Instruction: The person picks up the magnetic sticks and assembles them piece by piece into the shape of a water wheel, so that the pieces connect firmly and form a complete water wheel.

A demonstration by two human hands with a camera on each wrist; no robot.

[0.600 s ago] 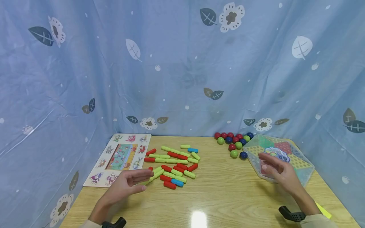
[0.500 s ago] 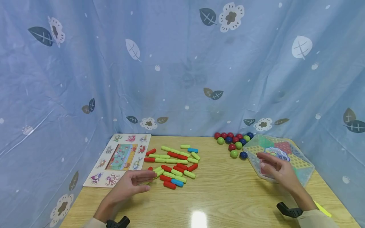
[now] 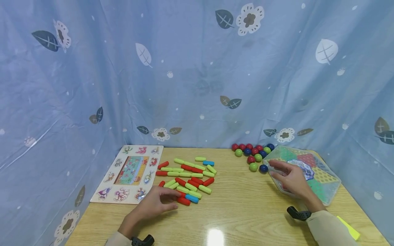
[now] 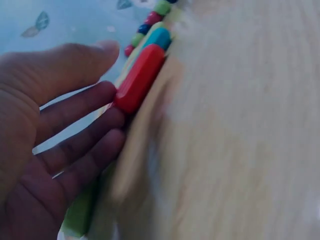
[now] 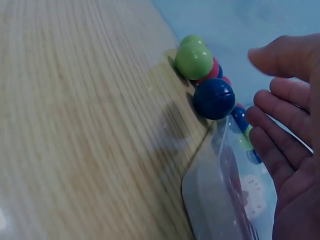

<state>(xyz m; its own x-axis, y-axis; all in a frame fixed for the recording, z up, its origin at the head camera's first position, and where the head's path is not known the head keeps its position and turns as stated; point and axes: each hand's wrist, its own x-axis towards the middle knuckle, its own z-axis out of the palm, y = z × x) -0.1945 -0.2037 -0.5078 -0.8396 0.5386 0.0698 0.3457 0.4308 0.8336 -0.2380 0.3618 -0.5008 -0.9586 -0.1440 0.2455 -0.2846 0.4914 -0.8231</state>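
Two hands are over a wooden worktop (image 3: 240,212), neither of them grasping anything. The left hand (image 3: 155,204) has its fingers loosely bent, the tips at the end of a red block (image 4: 140,77); whether they touch it cannot be told. A blue block (image 4: 160,37) lies just beyond the red one. The other blocks (image 3: 185,174), red, yellow-green and blue, lie spread in rough rows ahead of and beside that hand.

The right hand (image 3: 290,179), thumb apart from the fingers, is over the near left part of a clear plastic box (image 3: 331,189) with coloured patches. A dark blue ball (image 5: 214,99) sits near its fingertips, apart from them, and more balls (image 3: 247,151) cluster toward the curtain (image 3: 184,68). A picture puzzle board (image 3: 106,185) lies on the left, a yellow strip (image 3: 349,229) beside the right sleeve (image 3: 327,229).
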